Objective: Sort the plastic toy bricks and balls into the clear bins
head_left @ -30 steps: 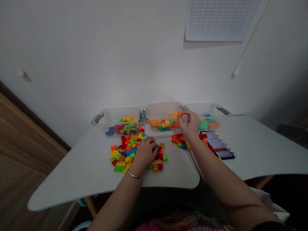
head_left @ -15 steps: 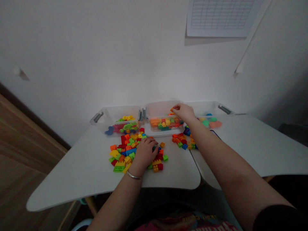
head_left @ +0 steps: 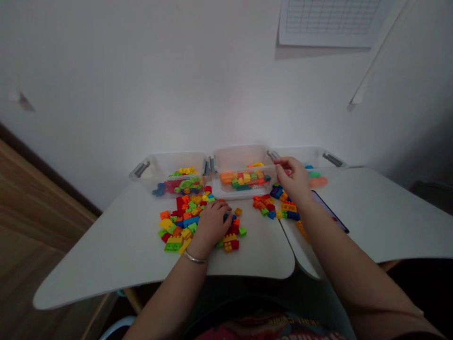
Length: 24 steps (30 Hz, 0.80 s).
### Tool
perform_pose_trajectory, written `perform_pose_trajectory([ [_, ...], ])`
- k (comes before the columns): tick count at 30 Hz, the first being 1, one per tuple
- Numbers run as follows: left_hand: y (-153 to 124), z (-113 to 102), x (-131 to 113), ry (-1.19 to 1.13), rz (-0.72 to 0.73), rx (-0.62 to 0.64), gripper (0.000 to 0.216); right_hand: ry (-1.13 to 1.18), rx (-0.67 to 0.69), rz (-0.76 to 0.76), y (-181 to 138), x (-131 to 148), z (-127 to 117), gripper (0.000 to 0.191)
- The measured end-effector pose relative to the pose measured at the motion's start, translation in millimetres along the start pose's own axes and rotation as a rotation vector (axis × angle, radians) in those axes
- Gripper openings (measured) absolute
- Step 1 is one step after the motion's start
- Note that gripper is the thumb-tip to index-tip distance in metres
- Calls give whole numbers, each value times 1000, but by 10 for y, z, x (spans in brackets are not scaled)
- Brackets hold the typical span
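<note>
My left hand point(head_left: 213, 223) rests on a heap of toy building bricks point(head_left: 183, 221) in red, orange, yellow, green and blue. Its fingers are spread and slightly bent, and a dark green brick shows by the thumb. My right hand point(head_left: 293, 178) hovers beside the right end of the middle clear box point(head_left: 244, 156). Its thumb and forefinger are apart, and no brick shows between them. Inside that box lie orange, yellow and green bricks point(head_left: 244, 179). A smaller group of bricks point(head_left: 264, 204) lies between the heap and my right forearm, which hides part of it.
A left clear box point(head_left: 161, 165) holds coloured toy pieces. The right clear box point(head_left: 300, 153) has rounded pieces in it. A phone point(head_left: 331, 212) lies right of my forearm. Two white tabletops point(head_left: 262, 250) meet at a seam. The wall point(head_left: 226, 85) stands behind.
My right hand has moved right, from above the middle box to its right end. The orange brick in its fingers has been let go. My left hand stays on the heap.
</note>
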<state>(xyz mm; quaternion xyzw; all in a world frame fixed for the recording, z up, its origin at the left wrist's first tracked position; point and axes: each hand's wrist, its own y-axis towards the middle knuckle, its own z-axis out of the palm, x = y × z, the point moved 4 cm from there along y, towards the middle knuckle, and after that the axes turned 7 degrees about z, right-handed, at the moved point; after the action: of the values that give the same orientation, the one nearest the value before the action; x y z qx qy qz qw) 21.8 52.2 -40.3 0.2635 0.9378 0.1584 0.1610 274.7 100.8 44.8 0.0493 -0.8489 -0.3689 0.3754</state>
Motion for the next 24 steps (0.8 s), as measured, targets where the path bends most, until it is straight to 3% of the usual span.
perform_pose_trajectory([
  [3, -1, -2, -7, 3, -1, -4, 22, -180, 93, -42, -407, -48, 47, 29],
  [6, 6, 0, -15, 5, -1, -4, 22, -370, 229, -42, -775, -166, 216, 46],
  [10, 18, 5, -17, -2, 9, -2, 23, -526, 379, 16, -1080, -289, 414, 55],
  [16, 19, 13, -6, -15, 15, -16, 24, -509, 433, -18, -1169, -208, 477, 54],
  [24, 16, 0, -21, -11, 6, -5, 24, -254, 460, -56, -1117, -120, 613, 47],
])
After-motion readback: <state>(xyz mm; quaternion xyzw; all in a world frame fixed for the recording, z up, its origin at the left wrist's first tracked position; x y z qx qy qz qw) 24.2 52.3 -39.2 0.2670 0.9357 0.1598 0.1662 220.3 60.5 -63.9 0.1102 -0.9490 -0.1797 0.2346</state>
